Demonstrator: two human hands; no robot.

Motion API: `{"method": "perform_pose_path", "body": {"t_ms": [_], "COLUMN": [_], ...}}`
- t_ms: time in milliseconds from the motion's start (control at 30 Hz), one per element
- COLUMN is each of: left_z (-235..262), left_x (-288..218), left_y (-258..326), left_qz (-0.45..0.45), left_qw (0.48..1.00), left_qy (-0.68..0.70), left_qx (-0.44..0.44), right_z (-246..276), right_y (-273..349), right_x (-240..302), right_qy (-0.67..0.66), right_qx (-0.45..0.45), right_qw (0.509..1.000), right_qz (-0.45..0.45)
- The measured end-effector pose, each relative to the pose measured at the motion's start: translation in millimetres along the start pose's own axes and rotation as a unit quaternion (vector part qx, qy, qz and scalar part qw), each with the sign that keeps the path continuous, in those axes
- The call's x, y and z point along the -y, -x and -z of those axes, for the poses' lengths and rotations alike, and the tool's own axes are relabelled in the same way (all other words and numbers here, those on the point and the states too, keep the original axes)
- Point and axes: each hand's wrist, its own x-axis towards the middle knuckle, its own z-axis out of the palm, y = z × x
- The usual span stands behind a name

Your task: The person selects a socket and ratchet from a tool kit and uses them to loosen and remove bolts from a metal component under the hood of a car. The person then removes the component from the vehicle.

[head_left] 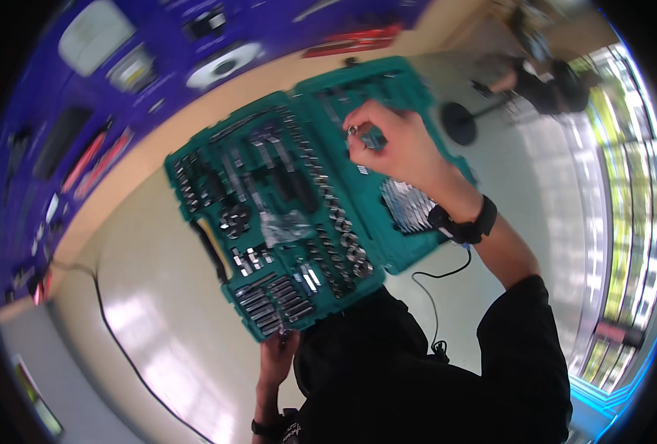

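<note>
While its fingertips pinch a small shiny metal socket (pixel 353 131), the right hand (pixel 399 148) hovers over the lid half of an open teal tool case (pixel 406 255), with a small dark piece just beside the socket under the fingers; what that piece is cannot be told. A black band (pixel 470 224) circles the right wrist. Below the hand, a fan of bright metal wrenches (pixel 406 206) lies in the same half of the case. The other half holds rows of sockets (pixel 339 233) and dark bits (pixel 273 300) set in moulded slots. The left hand (pixel 278 360) grips the near edge of the case from below, fingers curled closed on its rim. The case is held above a pale glossy floor (pixel 158 311), where a thin black cable (pixel 114 333) trails. Beyond stands a purple wall (pixel 39 89) hung with tools.
</note>
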Motion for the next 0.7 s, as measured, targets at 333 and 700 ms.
{"method": "perform_pose_path", "body": {"t_ms": [333,700], "left_z": [-94,-379], "left_x": [27,167], "left_y": [29,-32], "left_qz": [-0.102,-0.116], "left_qw": [0.900,0.587], "left_qy": [-0.329,-0.652], "left_qx": [0.266,0.466], "right_z": [248,217], "right_y": [314,846], "right_x": [180,350], "right_qy": [0.152,0.054], "right_qx": [-0.232,-0.483], "right_qw": [0.939,0.614], "right_qz": [-0.201,-0.622]}}
